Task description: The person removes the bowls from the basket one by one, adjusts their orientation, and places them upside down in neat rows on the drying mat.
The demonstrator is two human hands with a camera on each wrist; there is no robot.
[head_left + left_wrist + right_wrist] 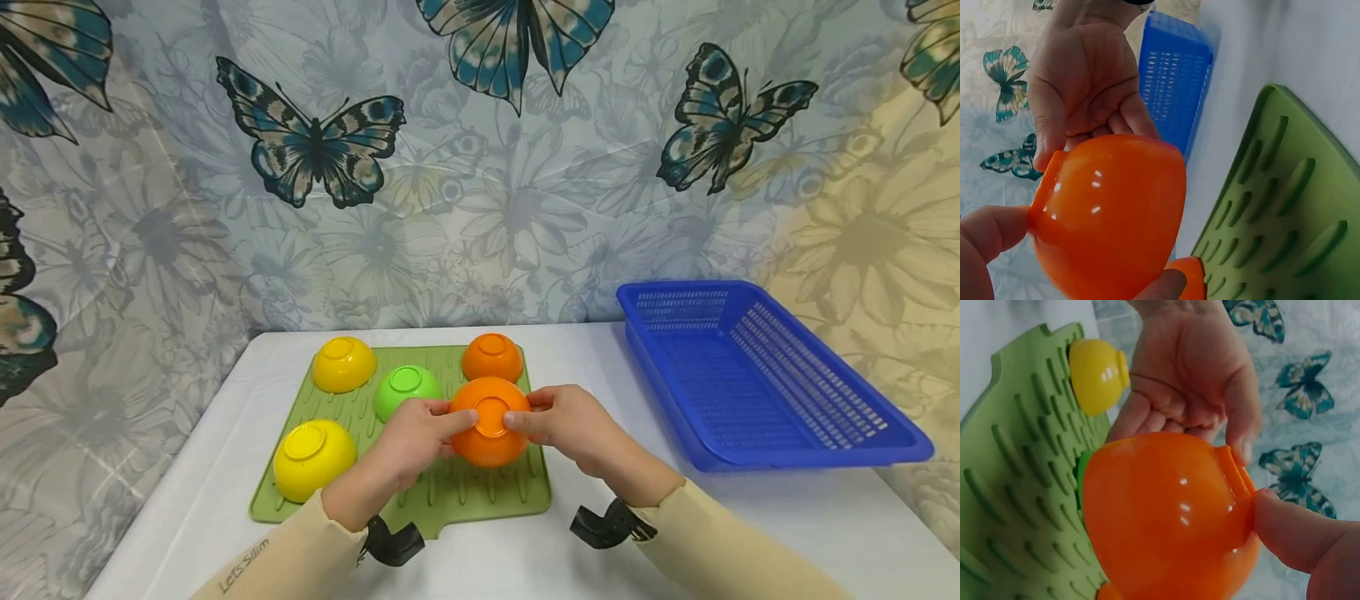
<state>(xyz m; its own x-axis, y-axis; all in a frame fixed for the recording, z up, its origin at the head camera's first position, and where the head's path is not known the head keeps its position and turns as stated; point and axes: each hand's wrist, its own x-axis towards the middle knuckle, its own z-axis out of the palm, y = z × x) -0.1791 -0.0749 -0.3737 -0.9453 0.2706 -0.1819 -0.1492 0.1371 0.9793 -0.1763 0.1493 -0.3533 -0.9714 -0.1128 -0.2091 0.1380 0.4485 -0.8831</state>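
Observation:
Both hands hold one upside-down orange bowl (490, 446) above the right side of a green ribbed drying mat (480, 493). My left hand (417, 437) grips it from the left, thumb on the foot ring and fingers at the rim. From the other side my right hand (568, 423) grips it the same way, its thumb also at the foot ring. In the left wrist view the orange bowl (1113, 206) is raised off the mat (1285, 206). Behind it a second orange bowl (492, 357) sits upside down on the mat, and a green bowl (406, 390) stands left of it.
Two yellow bowls rest upside down along the mat's left side, one at the back (344, 365) and one at the front (315, 461). A blue perforated basket (663, 400) stands on the white-covered table (585, 550) at the right. Butterfly-print cloth (510, 208) hangs behind.

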